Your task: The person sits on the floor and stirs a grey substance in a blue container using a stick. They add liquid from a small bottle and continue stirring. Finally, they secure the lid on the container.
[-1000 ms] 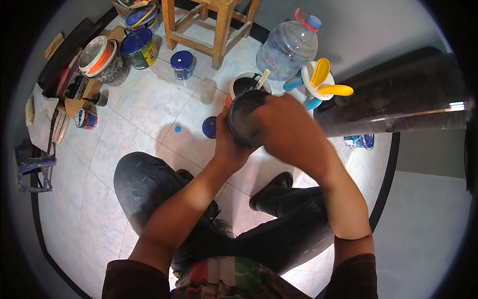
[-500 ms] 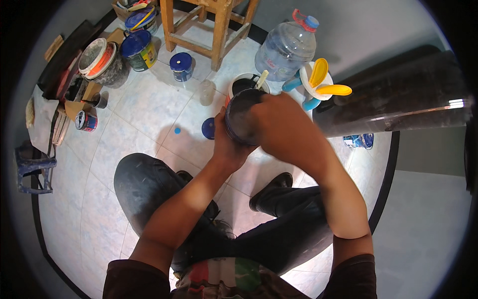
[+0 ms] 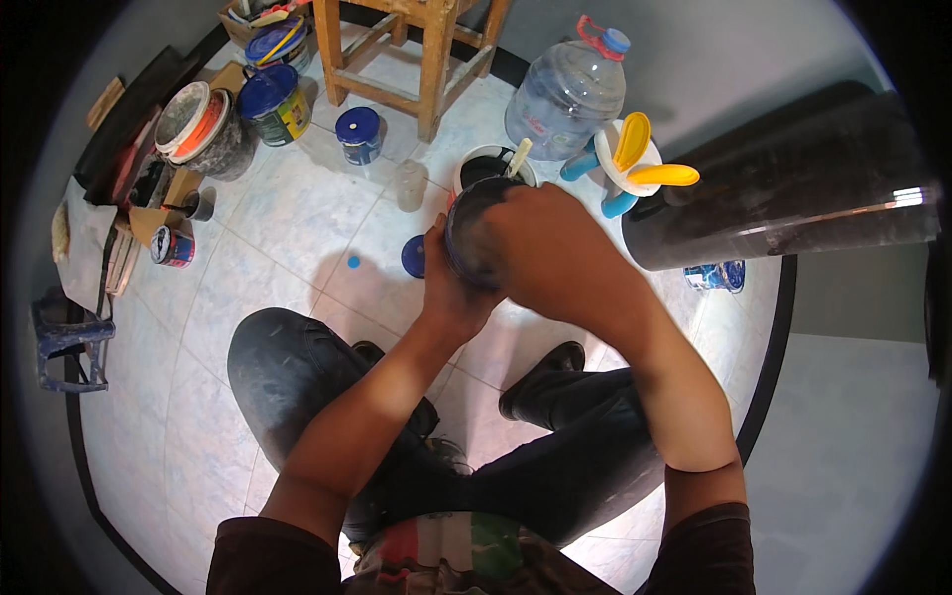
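Note:
My left hand (image 3: 456,297) is wrapped round the side of a dark, round paint tub (image 3: 470,233), which is tilted with its mouth toward me. My right hand (image 3: 555,253) is curled over the tub's right side at the mouth. Its fingertips are hidden, and I cannot make out what they grip. Just beyond the tub stands a pale-rimmed bucket (image 3: 458,180) of dark contents, with a light stick (image 3: 519,157) poking up from it. A blue lid (image 3: 414,257) lies on the floor beside my left hand.
A clear jar (image 3: 410,186), a blue-lidded tub (image 3: 358,135) and a wooden stool (image 3: 433,74) stand ahead. Right of them are a large water bottle (image 3: 567,99), a white container with yellow handles (image 3: 633,154) and a big dark cylinder (image 3: 783,188). Paint buckets (image 3: 273,104) line the left.
My right hand has shifted slightly left across the tub's mouth. The tub and my left hand have moved a little left; the view has shifted slightly too.

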Motion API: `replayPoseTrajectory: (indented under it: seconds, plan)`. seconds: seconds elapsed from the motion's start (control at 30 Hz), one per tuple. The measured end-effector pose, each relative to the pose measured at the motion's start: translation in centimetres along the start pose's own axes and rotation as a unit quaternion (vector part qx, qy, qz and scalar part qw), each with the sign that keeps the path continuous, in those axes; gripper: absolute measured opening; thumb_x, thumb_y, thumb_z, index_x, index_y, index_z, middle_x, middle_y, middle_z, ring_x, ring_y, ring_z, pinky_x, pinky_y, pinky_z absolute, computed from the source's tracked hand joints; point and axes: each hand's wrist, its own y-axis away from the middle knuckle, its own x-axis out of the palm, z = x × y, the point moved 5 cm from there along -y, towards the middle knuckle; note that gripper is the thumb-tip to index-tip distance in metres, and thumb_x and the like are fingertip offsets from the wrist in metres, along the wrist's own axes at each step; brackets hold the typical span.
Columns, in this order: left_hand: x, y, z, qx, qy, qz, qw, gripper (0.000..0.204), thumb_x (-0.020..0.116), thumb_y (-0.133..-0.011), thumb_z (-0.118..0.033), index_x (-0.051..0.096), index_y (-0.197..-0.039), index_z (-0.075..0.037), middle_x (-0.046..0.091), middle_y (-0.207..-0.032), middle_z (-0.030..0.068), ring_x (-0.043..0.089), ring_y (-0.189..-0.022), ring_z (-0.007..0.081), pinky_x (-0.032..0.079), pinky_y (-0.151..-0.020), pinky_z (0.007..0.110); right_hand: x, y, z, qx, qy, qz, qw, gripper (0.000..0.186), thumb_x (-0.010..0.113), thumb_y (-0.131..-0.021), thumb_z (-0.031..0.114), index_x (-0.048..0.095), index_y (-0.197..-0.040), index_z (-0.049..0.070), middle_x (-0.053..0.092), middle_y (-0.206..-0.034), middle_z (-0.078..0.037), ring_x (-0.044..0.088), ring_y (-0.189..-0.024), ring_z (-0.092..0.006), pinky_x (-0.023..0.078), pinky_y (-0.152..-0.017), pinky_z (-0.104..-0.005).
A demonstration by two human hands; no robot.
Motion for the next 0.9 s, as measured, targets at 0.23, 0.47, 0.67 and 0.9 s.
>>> replayPoseTrajectory:
  seconds: [0.23,0.47,0.67,0.9]
  plan:
    - [0.2,0.5,0.0,-0.007,0.011,0.014,1.000,0.073,0.036,-0.103,-0.074,0.050,-0.157,-0.027,0.053,-0.159,0.0054,0.051,-0.147,0.0277,0.044,-0.118,0.055,-0.8,0.9,1.0,-0.003,-0.051,0.021,0.998,0.009,0.074,-0.077,0.010,0.077,-0.085,0.011,0.075,-0.084,-0.011,0.071,-0.087,-0.0295,0.050,-0.083,-0.0437]
    - [1.3,1.2,-0.7,0.026,-0.038,-0.014,0.999,0.074,0.035,-0.104,-0.073,0.050,-0.157,-0.023,0.052,-0.161,0.0052,0.050,-0.148,0.0286,0.043,-0.120,0.056,-0.9,0.5,0.2,0.042,-0.061,0.058,0.996,0.009,0.074,-0.075,0.010,0.076,-0.083,0.009,0.075,-0.086,-0.011,0.073,-0.090,-0.0313,0.054,-0.083,-0.0449]
    - [1.0,0.8,-0.5,0.003,0.006,-0.009,1.000,0.075,0.033,-0.104,-0.074,0.050,-0.157,-0.024,0.051,-0.161,0.0045,0.050,-0.149,0.0300,0.042,-0.121,0.056,-0.9,-0.4,0.5,0.000,-0.037,-0.081,0.996,0.012,0.076,-0.077,0.013,0.076,-0.086,0.006,0.073,-0.080,-0.015,0.074,-0.087,-0.0352,0.057,-0.079,-0.0477]
    - [1.5,1.1,-0.8,0.010,0.010,-0.039,0.999,0.074,0.032,-0.104,-0.075,0.051,-0.156,-0.025,0.052,-0.160,0.0047,0.051,-0.148,0.0287,0.043,-0.120,0.055,-2.1,0.1,-0.9,0.088,0.005,-0.056,0.995,0.008,0.074,-0.078,0.011,0.076,-0.083,0.005,0.075,-0.085,-0.020,0.076,-0.084,-0.0359,0.059,-0.076,-0.0480]
